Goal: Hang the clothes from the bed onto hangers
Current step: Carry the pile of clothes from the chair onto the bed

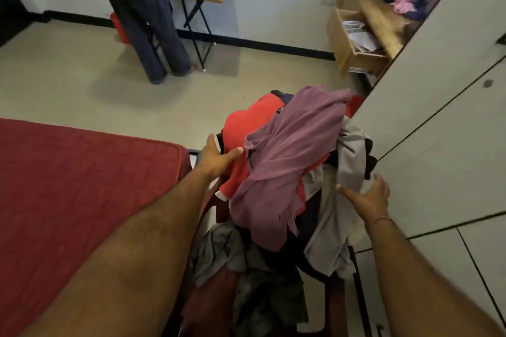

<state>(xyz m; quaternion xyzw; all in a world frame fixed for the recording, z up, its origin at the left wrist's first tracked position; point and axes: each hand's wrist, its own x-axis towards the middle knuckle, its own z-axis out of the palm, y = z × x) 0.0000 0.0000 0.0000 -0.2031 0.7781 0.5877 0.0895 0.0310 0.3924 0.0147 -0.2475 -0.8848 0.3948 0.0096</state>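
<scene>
Both forearms reach toward the heap of clothes (287, 172) just beside the bed (82, 200). Left hand (216, 157) presses it, fingers straight; right hand (367, 195) spread against grey cloth. Soft, floppy, bulky: scoop underneath.

Small label on the red garment (254, 123) is unreadable.

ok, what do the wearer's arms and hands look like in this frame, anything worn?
Both forearms are bare, with no sleeves in view and no gloves. The right hand has a thin gold-coloured bangle or thread at the wrist. The left hand and its wrist show nothing worn: no watch, no rings visible.
</scene>
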